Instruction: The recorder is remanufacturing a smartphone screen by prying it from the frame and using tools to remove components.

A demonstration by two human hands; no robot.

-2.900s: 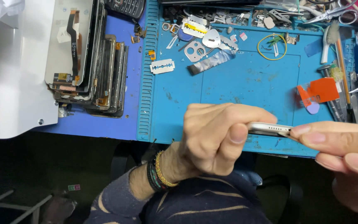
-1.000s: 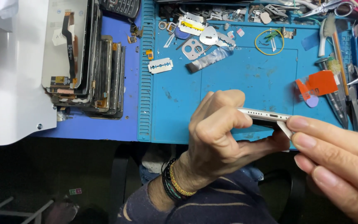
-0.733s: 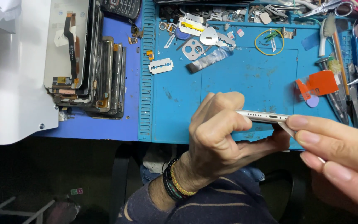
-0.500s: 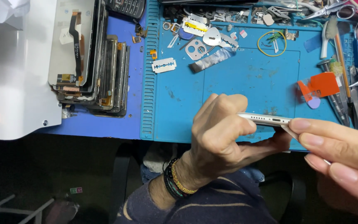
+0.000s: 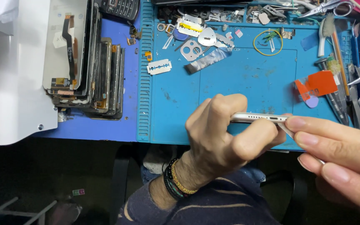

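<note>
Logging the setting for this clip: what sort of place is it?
Most likely a phone repair bench. A blue repair mat covers the worktop, a stack of removed phone screens lies to its left, and the left hand grips a silver phone by its edge while the right hand works at it.

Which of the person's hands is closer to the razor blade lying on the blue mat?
Left. The left hand grips the phone just below-right of the razor blade; the right hand is much farther right.

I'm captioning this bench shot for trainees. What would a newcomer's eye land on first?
Front and centre, the left hand grips a slim silver phone edge-up over the blue work mat, where the right hand meets its end. To the left stands a stack of dismantled phone screens; an orange plastic pick lies at right.
</note>
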